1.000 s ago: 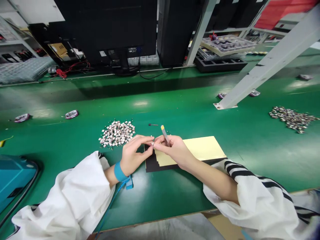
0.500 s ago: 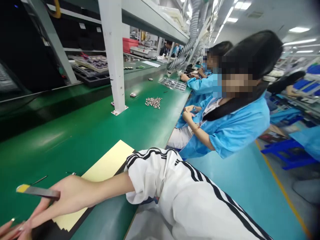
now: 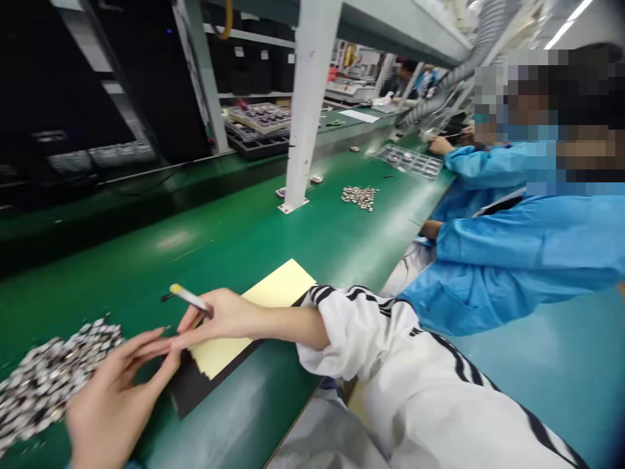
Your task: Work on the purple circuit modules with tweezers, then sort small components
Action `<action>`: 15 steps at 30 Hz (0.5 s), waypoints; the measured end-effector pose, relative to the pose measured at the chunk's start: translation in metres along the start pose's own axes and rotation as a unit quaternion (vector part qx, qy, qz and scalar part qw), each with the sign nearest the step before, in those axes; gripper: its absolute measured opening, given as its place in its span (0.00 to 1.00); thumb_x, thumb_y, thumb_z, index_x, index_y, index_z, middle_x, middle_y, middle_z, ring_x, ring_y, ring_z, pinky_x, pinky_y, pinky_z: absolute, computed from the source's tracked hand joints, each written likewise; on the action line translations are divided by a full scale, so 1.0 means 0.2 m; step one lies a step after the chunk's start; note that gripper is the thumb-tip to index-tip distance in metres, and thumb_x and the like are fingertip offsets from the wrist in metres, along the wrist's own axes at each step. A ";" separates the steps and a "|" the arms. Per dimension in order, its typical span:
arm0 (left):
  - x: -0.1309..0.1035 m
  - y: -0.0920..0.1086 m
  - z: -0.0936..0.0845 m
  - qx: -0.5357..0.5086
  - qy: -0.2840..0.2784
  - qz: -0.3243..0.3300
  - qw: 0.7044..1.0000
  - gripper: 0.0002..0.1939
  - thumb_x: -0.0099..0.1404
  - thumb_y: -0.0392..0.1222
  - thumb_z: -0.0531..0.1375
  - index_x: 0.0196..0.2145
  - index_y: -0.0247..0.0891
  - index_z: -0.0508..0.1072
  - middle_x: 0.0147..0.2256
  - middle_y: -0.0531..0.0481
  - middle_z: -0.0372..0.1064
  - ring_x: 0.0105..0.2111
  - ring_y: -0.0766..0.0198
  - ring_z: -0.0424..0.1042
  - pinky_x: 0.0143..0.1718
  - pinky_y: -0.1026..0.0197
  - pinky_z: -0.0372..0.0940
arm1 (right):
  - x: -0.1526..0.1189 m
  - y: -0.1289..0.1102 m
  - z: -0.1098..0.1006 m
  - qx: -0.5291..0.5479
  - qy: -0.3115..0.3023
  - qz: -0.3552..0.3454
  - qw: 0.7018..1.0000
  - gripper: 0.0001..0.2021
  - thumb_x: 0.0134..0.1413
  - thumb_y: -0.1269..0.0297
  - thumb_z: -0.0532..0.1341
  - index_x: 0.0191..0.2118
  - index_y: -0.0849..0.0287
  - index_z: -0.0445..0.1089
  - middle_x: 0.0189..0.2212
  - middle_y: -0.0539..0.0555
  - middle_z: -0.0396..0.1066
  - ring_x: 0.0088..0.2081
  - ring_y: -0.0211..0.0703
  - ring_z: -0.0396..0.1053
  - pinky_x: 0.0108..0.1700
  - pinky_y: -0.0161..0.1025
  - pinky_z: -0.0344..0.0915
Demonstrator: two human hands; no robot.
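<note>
My right hand (image 3: 227, 316) is closed round a slim grey tool (image 3: 193, 299) with a yellow end, which points up and away from the fist. A small dark tip shows beside that end; whether it belongs to the same tool I cannot tell. Close by, my left hand (image 3: 114, 397) has its fingers pinched together against the right fingertips. Whatever lies between them is too small to name. Under the right hand and wrist lies a stack of pale yellow sheets (image 3: 280, 283) on a black sheet (image 3: 193, 391). Left of my hands spreads a pile of small shiny metal parts (image 3: 53, 378).
A white post (image 3: 312, 98) rises from the green bench (image 3: 234, 228). Beyond it lie a smaller heap of parts (image 3: 359, 197) and a clear compartment tray (image 3: 410, 161). Stacked trays (image 3: 258, 127) stand at the back. People in blue smocks (image 3: 512, 254) sit along the right.
The view has swung left and down, so the left hand and the large parts pile now show. The right hand still holds the grey tool, with both hands' fingertips together.
</note>
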State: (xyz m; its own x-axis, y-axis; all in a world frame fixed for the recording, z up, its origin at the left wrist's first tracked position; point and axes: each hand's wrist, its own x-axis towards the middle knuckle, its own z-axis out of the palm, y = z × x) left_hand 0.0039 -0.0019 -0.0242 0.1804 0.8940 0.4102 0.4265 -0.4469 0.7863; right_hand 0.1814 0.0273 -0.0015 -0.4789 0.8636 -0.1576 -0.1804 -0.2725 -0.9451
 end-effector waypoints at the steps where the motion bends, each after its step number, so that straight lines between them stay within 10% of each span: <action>1: 0.00 0.01 0.01 0.007 0.000 -0.018 1.000 0.17 0.52 0.45 0.62 0.40 0.43 0.66 0.29 0.55 0.70 0.31 0.66 0.72 0.33 0.69 0.72 | 0.00 -0.01 0.00 0.005 -0.004 0.008 1.000 0.11 0.29 0.72 0.70 0.23 0.63 0.67 0.21 0.45 0.66 0.25 0.30 0.63 0.31 0.28 0.59; 15: 0.00 0.06 0.07 -0.043 0.004 0.043 0.998 0.11 0.56 0.35 0.59 0.39 0.36 0.66 0.31 0.49 0.70 0.30 0.69 0.72 0.34 0.69 0.70 | -0.04 -0.01 -0.02 -0.059 -0.010 0.047 0.997 0.13 0.36 0.65 0.67 0.31 0.64 0.66 0.24 0.49 0.67 0.22 0.29 0.60 0.21 0.27 0.50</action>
State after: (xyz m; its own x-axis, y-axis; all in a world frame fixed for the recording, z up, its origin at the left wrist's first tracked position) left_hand 0.0211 -0.0067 -0.0206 0.2060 0.8524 0.4806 0.3328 -0.5228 0.7848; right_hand 0.1903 0.0230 0.0012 -0.5063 0.8274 -0.2431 -0.0317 -0.2996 -0.9535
